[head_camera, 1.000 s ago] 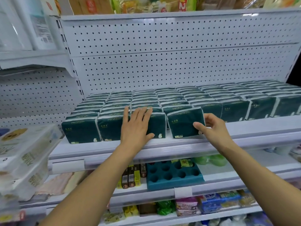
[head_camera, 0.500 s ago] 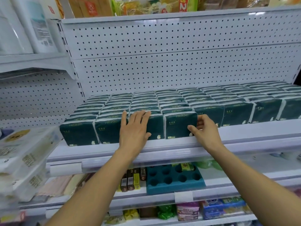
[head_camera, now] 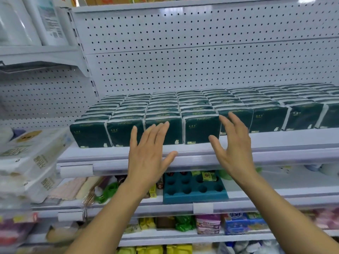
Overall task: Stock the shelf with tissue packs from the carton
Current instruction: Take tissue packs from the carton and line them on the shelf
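Dark green tissue packs point(head_camera: 200, 130) stand in several rows on the white shelf point(head_camera: 201, 150), filling it from left to right. My left hand point(head_camera: 149, 154) hovers in front of the third front pack, fingers spread, holding nothing. My right hand point(head_camera: 233, 143) is raised beside the fourth front pack, fingers apart, just off its right edge. Neither hand grips a pack. No carton is in view.
A white pegboard point(head_camera: 183, 57) backs the shelf. Bulk white tissue bags point(head_camera: 31, 162) jut out at the left. Below sit a teal holed tray point(head_camera: 194, 189) and small snack packets; lower shelves hold more coloured packets.
The right hand pushed the fourth front pack left and back into line, then let go. Both hands have drawn back from the packs with fingers spread.
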